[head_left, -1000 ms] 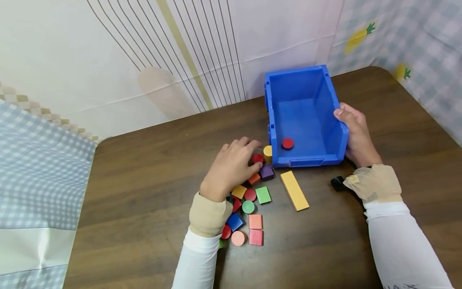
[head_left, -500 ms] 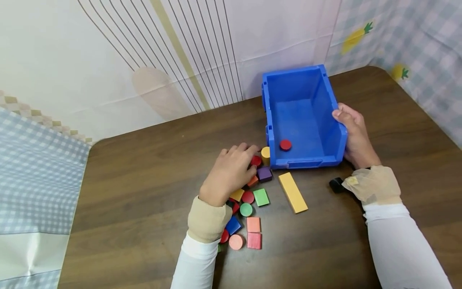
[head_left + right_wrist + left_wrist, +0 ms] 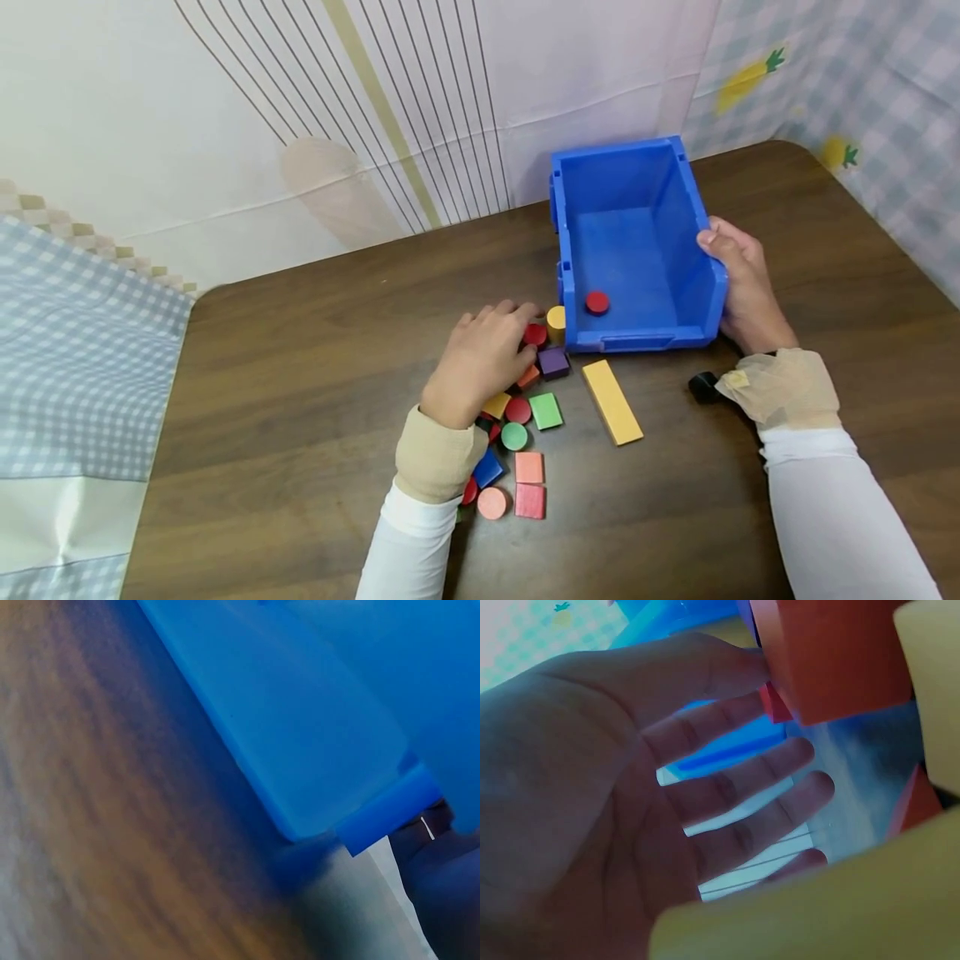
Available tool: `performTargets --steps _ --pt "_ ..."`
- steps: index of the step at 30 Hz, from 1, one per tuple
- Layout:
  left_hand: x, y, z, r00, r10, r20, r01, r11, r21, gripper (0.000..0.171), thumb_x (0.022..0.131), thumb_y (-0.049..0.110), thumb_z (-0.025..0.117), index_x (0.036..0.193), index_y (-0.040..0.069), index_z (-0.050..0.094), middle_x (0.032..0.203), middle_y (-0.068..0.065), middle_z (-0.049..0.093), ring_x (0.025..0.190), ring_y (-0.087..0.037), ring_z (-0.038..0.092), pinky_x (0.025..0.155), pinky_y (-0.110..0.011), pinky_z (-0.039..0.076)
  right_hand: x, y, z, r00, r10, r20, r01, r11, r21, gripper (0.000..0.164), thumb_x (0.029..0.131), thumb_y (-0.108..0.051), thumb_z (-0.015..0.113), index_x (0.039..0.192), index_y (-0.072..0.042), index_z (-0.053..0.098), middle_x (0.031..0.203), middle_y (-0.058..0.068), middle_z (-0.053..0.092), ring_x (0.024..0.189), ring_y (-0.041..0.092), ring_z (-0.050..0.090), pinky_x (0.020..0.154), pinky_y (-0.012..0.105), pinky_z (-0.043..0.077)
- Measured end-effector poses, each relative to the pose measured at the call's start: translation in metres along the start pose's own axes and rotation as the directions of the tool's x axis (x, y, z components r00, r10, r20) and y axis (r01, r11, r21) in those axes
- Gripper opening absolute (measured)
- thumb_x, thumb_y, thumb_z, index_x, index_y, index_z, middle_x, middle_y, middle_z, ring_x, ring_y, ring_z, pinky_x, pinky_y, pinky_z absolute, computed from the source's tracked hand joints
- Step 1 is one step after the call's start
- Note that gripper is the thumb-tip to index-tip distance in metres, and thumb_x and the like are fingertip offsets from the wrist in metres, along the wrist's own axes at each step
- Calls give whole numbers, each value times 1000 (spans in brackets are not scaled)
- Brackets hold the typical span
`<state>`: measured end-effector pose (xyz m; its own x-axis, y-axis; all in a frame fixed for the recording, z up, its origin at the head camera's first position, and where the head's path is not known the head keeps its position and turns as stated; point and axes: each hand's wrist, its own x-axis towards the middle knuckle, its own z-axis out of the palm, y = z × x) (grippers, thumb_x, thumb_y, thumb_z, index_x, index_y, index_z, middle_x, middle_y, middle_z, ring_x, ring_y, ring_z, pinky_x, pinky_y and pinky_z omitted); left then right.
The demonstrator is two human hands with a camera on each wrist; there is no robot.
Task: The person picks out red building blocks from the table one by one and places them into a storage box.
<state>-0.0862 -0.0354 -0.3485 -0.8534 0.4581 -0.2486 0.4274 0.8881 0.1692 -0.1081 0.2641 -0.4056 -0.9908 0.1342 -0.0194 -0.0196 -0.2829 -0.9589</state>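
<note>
While the bin is gripped by the right hand, blocks outside seem sought by the unclenched left hand; pinching seems needed.

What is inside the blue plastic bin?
One round red block lies on the floor of the blue plastic bin, near its front left corner. The patch beneath the block and the front wall's inner face are hidden.

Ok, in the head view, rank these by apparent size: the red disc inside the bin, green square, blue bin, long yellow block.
Largest to smallest:
blue bin
long yellow block
green square
red disc
</note>
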Motion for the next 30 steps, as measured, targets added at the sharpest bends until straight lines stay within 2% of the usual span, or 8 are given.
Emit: performTargets --steps 12,18,25,30 --pt "3 2 0 997 -71 6 71 996 -61 47 88 32 65 133 24 58 121 0 60 101 -17 54 90 -42 45 0 0 -1 1000 -7 12 7 1000 11 34 91 -28 59 107 2 57 108 14 59 99 29 55 78 30 53" --pt "3 2 1 998 -69 6 69 995 -72 43 89 31 66 131 24 60 112 2 62 94 -15 53 85 -40 46 0 0 0 1000 3 13 -3 1000 1 35 92 -30 59 108 1 57 111 14 58 102 29 54 80 30 52" --pt "5 2 1 998 -57 38 61 993 -101 36 91 28 63 127 23 62 99 5 62 81 -13 54 72 -32 45 -1 -1 0 1000 5 15 -4 1000 -10 38 92 -30 58 113 1 57 115 15 58 104 30 53 81 29 51" --pt "5 1 1 999 -46 27 49 994 -102 35 91 27 63 125 22 63 96 5 62 78 -12 54 69 -31 45 0 0 0 1000 1 20 -1 1000 -14 38 92 -31 58 111 2 57 114 16 57 104 31 54 81 30 52"
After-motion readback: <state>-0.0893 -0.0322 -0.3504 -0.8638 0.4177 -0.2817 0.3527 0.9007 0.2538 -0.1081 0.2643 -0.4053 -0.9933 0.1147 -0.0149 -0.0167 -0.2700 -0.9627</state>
